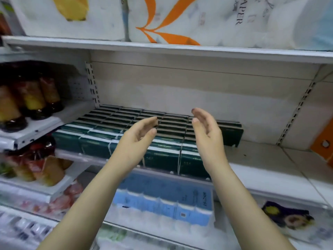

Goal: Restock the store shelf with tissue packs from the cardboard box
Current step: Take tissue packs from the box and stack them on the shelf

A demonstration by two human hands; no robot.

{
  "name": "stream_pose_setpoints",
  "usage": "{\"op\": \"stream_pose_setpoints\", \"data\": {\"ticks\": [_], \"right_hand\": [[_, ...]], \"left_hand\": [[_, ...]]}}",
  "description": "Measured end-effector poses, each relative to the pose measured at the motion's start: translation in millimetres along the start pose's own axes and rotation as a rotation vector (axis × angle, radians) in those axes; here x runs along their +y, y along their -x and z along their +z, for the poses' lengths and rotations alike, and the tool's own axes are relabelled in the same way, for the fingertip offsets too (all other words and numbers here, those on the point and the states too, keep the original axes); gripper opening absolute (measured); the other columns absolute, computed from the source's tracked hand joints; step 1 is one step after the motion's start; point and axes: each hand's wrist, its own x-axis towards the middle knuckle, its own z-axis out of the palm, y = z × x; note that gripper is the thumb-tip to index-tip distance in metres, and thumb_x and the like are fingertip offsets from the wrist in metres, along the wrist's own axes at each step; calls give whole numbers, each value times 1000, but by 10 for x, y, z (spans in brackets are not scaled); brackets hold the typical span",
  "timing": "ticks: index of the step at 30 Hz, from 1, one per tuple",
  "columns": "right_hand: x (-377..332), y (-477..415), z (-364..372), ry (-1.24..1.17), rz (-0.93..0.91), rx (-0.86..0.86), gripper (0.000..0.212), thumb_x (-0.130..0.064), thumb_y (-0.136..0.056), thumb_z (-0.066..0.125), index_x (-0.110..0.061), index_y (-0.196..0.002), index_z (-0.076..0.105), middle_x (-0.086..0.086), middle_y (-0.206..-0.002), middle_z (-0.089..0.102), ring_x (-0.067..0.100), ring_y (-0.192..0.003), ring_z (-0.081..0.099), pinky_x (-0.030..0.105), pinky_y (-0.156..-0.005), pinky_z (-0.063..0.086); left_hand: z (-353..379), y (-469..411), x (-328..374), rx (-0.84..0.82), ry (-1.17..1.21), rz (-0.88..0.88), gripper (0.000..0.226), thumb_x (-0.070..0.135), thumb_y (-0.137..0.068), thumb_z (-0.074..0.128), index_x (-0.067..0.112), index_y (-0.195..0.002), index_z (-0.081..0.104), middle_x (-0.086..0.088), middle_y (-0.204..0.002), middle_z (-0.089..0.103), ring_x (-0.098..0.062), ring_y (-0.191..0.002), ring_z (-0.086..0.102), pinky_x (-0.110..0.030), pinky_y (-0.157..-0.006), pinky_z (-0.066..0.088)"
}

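Dark green tissue packs with white bands lie in tight rows on the middle shelf, filling its left and centre. My left hand and my right hand are raised side by side above the front rows, palms facing each other, fingers relaxed and holding nothing. A gap between them shows the packs behind. The shelf board to the right of the packs is bare. The cardboard box is out of view.
Large white paper-roll bags fill the shelf above. Blue tissue packs sit on the shelf below. Bottles and snack bags stand on shelves at the left. An orange item is at the far right.
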Motion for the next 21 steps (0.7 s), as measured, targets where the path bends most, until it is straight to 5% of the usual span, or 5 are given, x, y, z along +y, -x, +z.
{"op": "stream_pose_setpoints", "data": {"ticks": [9,17,21], "right_hand": [[-25,1052,891,-68,69,-133,28,-10,-99,53,-12,-126,58,-5,-123,64,-7,-109,59,8,-93,44],[459,1907,1219,45,268,-300,23,-21,-100,52,-24,-121,61,-17,-121,63,-7,-113,56,10,-94,45],[974,2314,1229,135,405,-395,25,-20,-100,52,-23,-122,63,-18,-122,63,-9,-113,54,7,-93,42]], "left_hand": [[-921,1008,-240,88,22,-67,31,14,-99,52,23,-128,57,12,-124,62,6,-113,57,-8,-89,45],[-1217,1828,-932,173,19,-288,28,20,-98,56,29,-124,58,16,-124,62,6,-111,57,-17,-91,47],[-1192,2252,-1363,185,0,-447,28,22,-98,55,26,-126,59,17,-124,61,10,-109,56,-8,-84,46]]}}
